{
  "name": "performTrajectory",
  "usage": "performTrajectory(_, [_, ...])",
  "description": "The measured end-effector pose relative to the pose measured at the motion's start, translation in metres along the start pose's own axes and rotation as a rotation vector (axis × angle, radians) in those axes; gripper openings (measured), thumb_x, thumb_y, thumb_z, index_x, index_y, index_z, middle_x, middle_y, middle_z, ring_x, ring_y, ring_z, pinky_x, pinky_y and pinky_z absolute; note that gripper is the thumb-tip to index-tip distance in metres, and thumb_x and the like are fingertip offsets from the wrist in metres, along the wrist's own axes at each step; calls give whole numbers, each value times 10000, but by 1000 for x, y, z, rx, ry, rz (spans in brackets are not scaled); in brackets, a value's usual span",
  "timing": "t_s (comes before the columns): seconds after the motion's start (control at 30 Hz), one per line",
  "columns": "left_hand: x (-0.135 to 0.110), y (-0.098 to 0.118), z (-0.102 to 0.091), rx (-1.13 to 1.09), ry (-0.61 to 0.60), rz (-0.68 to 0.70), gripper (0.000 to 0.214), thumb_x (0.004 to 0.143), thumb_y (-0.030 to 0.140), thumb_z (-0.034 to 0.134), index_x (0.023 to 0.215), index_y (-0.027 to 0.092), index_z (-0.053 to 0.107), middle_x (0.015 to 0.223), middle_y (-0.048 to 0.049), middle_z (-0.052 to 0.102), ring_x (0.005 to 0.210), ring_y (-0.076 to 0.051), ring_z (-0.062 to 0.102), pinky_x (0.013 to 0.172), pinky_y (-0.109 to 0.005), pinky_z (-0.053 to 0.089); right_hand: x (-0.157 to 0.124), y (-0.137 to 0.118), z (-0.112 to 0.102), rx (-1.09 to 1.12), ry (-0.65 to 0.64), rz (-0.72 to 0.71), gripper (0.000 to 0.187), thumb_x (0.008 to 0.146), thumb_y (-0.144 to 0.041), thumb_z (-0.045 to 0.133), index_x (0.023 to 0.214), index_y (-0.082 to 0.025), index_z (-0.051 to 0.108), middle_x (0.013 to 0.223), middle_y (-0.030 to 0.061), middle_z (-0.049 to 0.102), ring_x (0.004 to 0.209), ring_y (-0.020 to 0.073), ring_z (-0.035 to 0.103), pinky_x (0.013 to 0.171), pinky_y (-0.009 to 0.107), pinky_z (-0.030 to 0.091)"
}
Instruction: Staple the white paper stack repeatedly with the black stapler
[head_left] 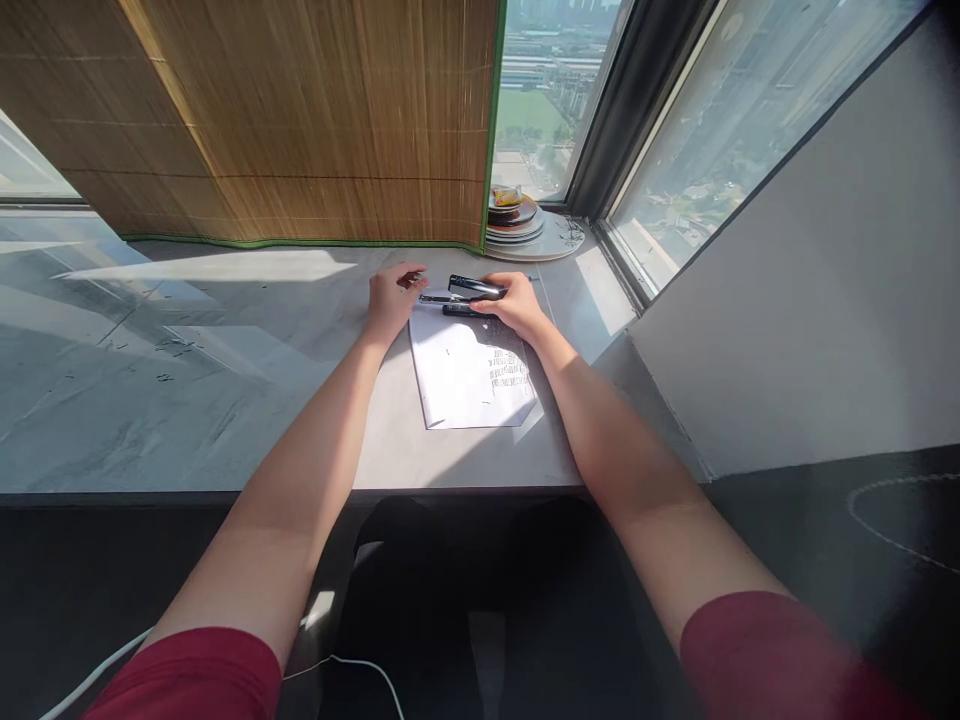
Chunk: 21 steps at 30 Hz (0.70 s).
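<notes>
A black stapler (475,288) is gripped at its right end by my right hand (513,300). Its jaws are spread apart, and a metal track shows between them. My left hand (391,300) is just left of the stapler, fingers curled and pinched together; whatever is in them is too small to make out. Beneath the stapler lies a white sheet of paper (465,375) on the sill, with rows of small dark marks on its right side.
Small dark bits like staples (176,345) lie scattered on the marble-patterned sill (225,400) at left. A bamboo blind (315,120) hangs behind. Stacked plates (517,235) stand in the window corner, beside a white wall (810,290). A white cable (97,675) runs below.
</notes>
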<state>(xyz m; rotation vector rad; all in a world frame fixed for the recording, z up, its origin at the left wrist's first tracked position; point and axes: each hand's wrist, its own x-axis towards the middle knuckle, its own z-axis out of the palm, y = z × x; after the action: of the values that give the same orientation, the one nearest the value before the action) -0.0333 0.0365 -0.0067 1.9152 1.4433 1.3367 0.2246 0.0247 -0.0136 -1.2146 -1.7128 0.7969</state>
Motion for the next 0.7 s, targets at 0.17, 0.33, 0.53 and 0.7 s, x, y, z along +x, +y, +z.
performTrajectory(0.17, [0, -5, 2, 19, -119, 29, 115, 896, 297, 830, 979, 223, 860, 960, -99, 830, 915, -255, 753, 934, -412, 600, 0, -1, 0, -8, 1, -24, 276, 683, -391, 864, 890, -234, 773, 874, 24, 725, 976, 303, 704, 1009, 498, 614])
performTrajectory(0.33, [-2, -3, 2, 51, -224, 75, 98, 889, 269, 831, 972, 231, 867, 1031, -108, 848, 987, -279, 757, 942, -424, 600, 2, 0, 0, -31, -1, -18, 297, 679, -377, 854, 932, -235, 786, 904, 26, 750, 1019, 317, 715, 1026, 501, 612])
performTrajectory(0.53, [-4, 5, 1, 41, -263, 20, 137, 852, 291, 860, 972, 224, 862, 1138, -137, 849, 1094, -320, 755, 957, -444, 602, 1, -1, 0, -60, -3, -3, 327, 684, -370, 841, 985, -247, 804, 969, 19, 789, 1062, 321, 724, 1051, 491, 605])
performTrajectory(0.7, [-3, 5, 1, 25, -266, 9, 137, 837, 294, 884, 958, 235, 857, 1124, -126, 851, 1071, -314, 761, 970, -453, 595, 1, -2, 0, -56, -2, 4, 328, 677, -356, 848, 980, -240, 802, 957, 26, 783, 1074, 335, 722, 1045, 509, 608])
